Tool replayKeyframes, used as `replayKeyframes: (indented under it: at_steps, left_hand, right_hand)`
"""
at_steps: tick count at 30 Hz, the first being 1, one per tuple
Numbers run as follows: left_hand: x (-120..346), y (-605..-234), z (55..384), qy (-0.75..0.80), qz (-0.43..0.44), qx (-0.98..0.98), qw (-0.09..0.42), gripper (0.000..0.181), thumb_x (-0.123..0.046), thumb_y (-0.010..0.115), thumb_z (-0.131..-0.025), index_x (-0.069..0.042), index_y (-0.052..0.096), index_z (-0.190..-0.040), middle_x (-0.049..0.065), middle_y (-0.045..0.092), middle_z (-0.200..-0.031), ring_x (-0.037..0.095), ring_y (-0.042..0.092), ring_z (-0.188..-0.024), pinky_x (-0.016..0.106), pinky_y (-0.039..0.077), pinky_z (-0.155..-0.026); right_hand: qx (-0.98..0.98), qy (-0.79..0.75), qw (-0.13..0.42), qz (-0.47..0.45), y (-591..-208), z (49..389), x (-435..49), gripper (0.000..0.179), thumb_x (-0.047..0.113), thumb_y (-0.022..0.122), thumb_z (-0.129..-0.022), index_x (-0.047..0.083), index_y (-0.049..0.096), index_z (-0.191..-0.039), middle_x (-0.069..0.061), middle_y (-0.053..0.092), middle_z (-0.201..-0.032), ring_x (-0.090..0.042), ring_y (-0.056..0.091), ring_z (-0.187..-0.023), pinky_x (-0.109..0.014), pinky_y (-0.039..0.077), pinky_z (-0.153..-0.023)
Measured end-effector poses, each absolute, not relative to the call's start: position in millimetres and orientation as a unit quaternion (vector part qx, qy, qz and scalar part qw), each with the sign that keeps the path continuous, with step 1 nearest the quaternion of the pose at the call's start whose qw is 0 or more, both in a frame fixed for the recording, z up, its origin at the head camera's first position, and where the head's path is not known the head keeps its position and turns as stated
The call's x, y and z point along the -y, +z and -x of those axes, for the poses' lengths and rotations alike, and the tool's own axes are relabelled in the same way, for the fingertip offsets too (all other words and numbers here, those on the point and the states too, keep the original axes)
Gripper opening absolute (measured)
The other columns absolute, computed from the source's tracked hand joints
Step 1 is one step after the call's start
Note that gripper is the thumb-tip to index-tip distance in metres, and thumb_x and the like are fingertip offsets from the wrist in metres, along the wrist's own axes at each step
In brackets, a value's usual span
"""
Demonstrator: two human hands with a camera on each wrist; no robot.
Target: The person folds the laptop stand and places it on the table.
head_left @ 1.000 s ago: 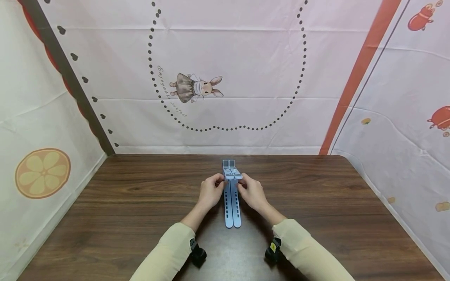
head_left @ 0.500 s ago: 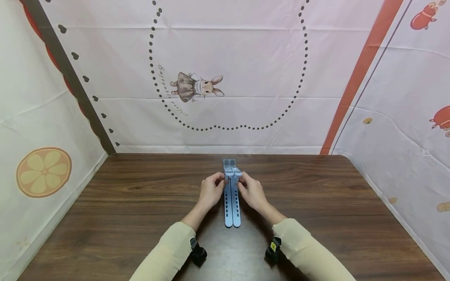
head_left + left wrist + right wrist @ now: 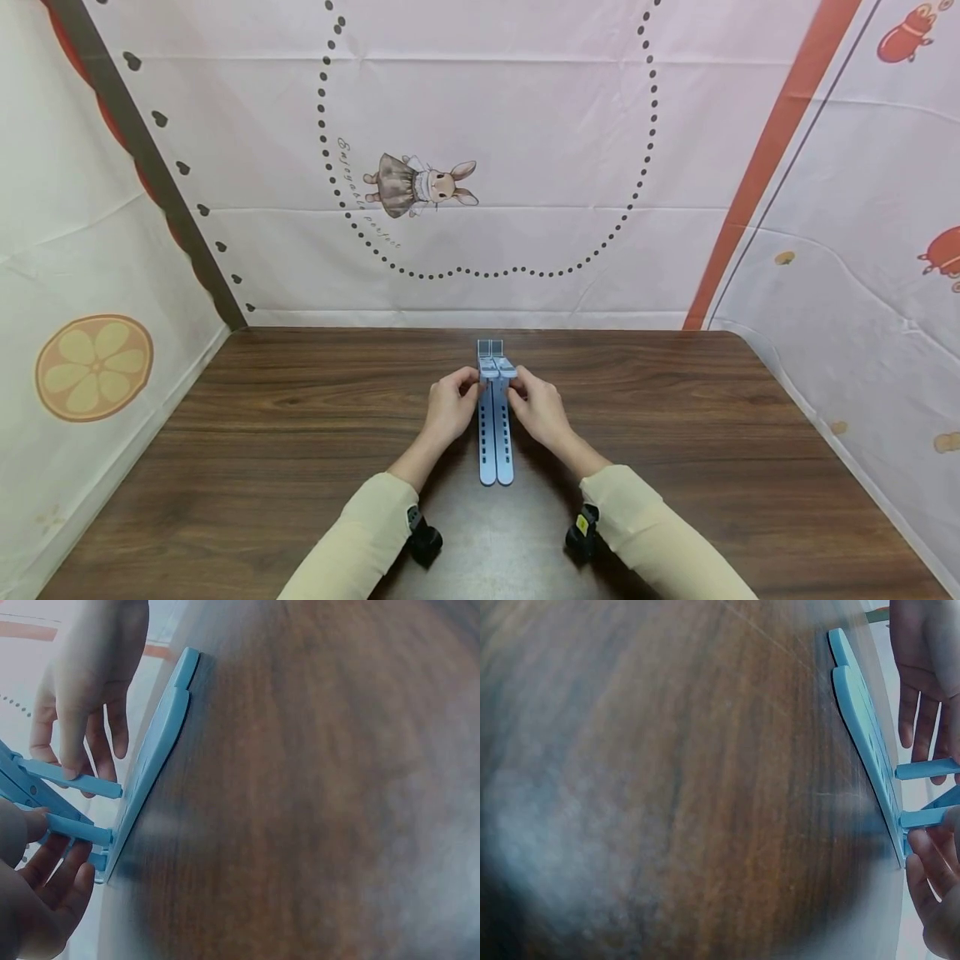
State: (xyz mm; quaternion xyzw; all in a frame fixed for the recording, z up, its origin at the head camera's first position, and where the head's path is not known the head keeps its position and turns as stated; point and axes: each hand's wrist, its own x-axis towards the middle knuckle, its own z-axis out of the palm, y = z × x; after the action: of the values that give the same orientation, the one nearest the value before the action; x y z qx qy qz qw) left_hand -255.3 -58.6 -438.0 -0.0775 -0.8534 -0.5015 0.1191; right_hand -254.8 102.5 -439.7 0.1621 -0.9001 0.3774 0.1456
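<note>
A light blue folding laptop stand stands at mid-table, its two slotted base rails lying side by side and pointing toward me. Its upper part is raised at the far end. My left hand is at the stand's left side, and in the left wrist view its thumb and fingers pinch one support strut. My right hand is on the opposite side, thumb and fingers on the other strut. In the right wrist view the base rail lies flat on the table. Some fingertips are hidden behind the struts.
The dark wood-grain table reaches back to a printed cloth wall. Cloth also hangs at the left and right sides. A small black camera is strapped to the left wrist, and another camera to the right.
The stand's raised front lip has shifted very slightly away from me. Both hands keep nearly the same place and hold.
</note>
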Motion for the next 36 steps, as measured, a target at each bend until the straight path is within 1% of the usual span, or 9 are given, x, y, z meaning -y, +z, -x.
replayKeyframes:
  at_steps: [5,9,17,25,32,36]
  left_hand:
    - [58.1,-438.2,257.0,-0.496,0.075,0.855,0.129,0.011,-0.004,0.061,-0.085,-0.011,0.068,-0.089,0.002,0.067,-0.081,0.012,0.057,-0.073,0.025,0.049,-0.063]
    - [58.3,-438.4,258.6,-0.492,0.074,0.857,0.135,0.011,-0.004,0.062,-0.084,-0.011,0.068,-0.089,0.003,0.068,-0.084,0.013,0.060,-0.075,0.026,0.051,-0.065]
    - [60.1,-437.3,262.9,-0.492,0.068,0.859,0.124,0.012,-0.006,0.063,-0.084,-0.011,0.069,-0.092,0.004,0.069,-0.091,0.017,0.064,-0.085,0.029,0.053,-0.072]
    - [62.2,-436.8,265.5,-0.498,0.056,0.857,0.124,0.009,-0.010,0.065,-0.083,-0.013,0.069,-0.090,0.002,0.069,-0.092,0.018,0.065,-0.086,0.029,0.054,-0.072]
    - [62.4,-436.5,266.3,-0.496,0.057,0.853,0.150,0.008,-0.010,0.068,-0.080,-0.013,0.069,-0.086,0.002,0.070,-0.087,0.017,0.066,-0.081,0.027,0.054,-0.069]
    - [62.6,-435.3,266.7,-0.493,0.065,0.851,0.170,0.008,-0.008,0.070,-0.078,-0.012,0.068,-0.085,0.002,0.070,-0.085,0.016,0.066,-0.079,0.025,0.054,-0.067]
  right_hand:
    - [0.903,0.372,0.145,-0.159,-439.7,257.4,-103.3,0.006,0.007,0.059,-0.086,0.007,0.058,-0.092,-0.004,0.069,-0.088,-0.017,0.066,-0.084,-0.031,0.054,-0.071]
    - [0.905,0.365,0.148,-0.159,-438.7,258.6,-103.6,0.007,0.006,0.060,-0.085,0.008,0.059,-0.092,-0.006,0.069,-0.091,-0.018,0.066,-0.085,-0.032,0.055,-0.072]
    - [0.912,0.344,0.163,-0.155,-435.9,259.2,-103.4,0.006,0.008,0.063,-0.085,0.011,0.060,-0.089,-0.006,0.069,-0.089,-0.017,0.066,-0.081,-0.031,0.055,-0.068]
    - [0.918,0.320,0.182,-0.150,-435.1,263.7,-104.3,0.007,0.011,0.065,-0.083,0.014,0.061,-0.087,-0.003,0.070,-0.085,-0.016,0.067,-0.076,-0.031,0.054,-0.062]
    - [0.920,0.319,0.181,-0.137,-433.8,266.6,-104.2,0.008,0.012,0.066,-0.082,0.015,0.062,-0.088,-0.001,0.069,-0.080,-0.013,0.065,-0.072,-0.030,0.052,-0.060]
    - [0.919,0.321,0.182,-0.138,-431.1,267.0,-105.0,0.013,0.009,0.066,-0.081,0.013,0.062,-0.093,-0.002,0.069,-0.083,-0.014,0.065,-0.075,-0.030,0.053,-0.063]
